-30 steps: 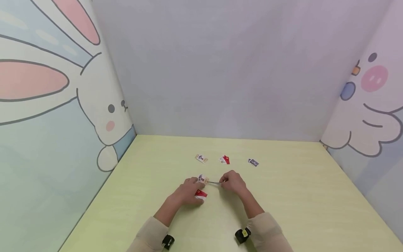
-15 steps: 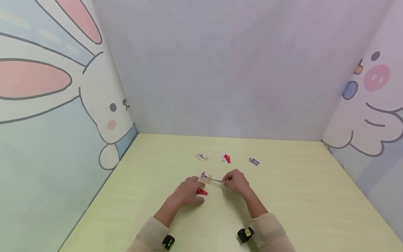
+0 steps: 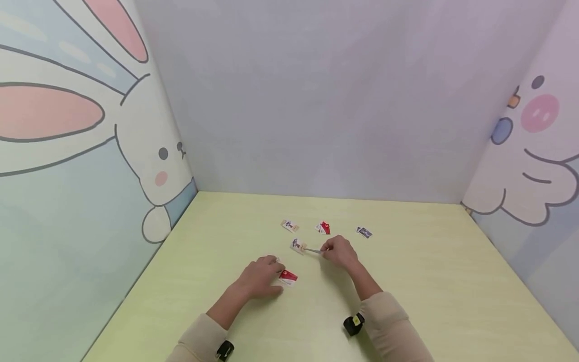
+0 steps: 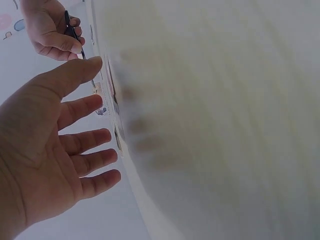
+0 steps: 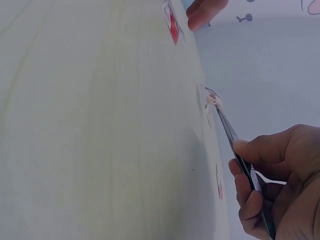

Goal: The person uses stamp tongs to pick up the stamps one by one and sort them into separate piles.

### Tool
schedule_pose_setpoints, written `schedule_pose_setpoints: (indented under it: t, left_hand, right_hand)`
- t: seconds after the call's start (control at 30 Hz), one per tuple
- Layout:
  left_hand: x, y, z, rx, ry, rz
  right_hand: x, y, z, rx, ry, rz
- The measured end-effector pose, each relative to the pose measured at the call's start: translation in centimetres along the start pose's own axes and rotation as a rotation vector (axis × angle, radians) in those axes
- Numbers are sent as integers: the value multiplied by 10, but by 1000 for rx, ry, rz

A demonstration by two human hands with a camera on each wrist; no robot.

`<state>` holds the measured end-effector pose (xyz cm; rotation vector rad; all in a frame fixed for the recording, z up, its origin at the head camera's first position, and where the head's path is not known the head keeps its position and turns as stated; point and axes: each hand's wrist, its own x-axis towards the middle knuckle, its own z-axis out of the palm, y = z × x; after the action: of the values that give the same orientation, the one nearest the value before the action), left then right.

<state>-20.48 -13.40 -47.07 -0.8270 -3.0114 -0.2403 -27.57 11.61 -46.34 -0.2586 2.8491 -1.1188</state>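
My right hand [image 3: 340, 251] holds a pair of tweezers [image 5: 228, 129] between thumb and fingers. At the tips of the tweezers is a small cream stamp-like paper [image 3: 298, 246] with a dark figure printed on it; in the right wrist view it looks bent upward. My left hand [image 3: 259, 278] is low over the table, fingers spread and nearly straight in the left wrist view. Beside its fingertips lies a red-and-white stamp-like paper [image 3: 288, 276]. Another printed paper [image 3: 278, 260] peeks out past the left fingers, mostly hidden.
Farther back on the pale yellow table [image 3: 429, 261] lie a cream printed group [image 3: 290, 225], a red-and-white group [image 3: 323, 228] and a dark grey group [image 3: 364, 232] of small papers. A grey wall [image 3: 316, 100] rises behind; cartoon-printed walls flank both sides.
The right hand has moved the cream paper forward and slightly right with the tweezers, away from the left hand. The left hand has drawn back leftward, showing more of the red-and-white paper.
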Motion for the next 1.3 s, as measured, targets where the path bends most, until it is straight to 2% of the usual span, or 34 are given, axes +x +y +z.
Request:
schedule_pose_setpoints:
  t: [0.17,0.4,0.63,1.07,1.17,1.3]
  left_hand:
    - [-5,-7,2,-40,-3,2]
    - [-9,-9,-1,-74,-27,12]
    - [-13,-12,-1,-88,-42,18]
    - [-21,-3,-2,-97,-86,78]
    - [-22,1,-2,-97,-93,107]
    - [-23,7,-1,-92,-113,115]
  right_hand:
    - [5,3,4,10,13,12]
    - [16,10,9,34,40,6]
    - [28,6,9,51,40,50]
    - [48,2,12,81,43,92]
    - [50,-1,13,72,56,83]
    - [52,-5,14,52,73,56]
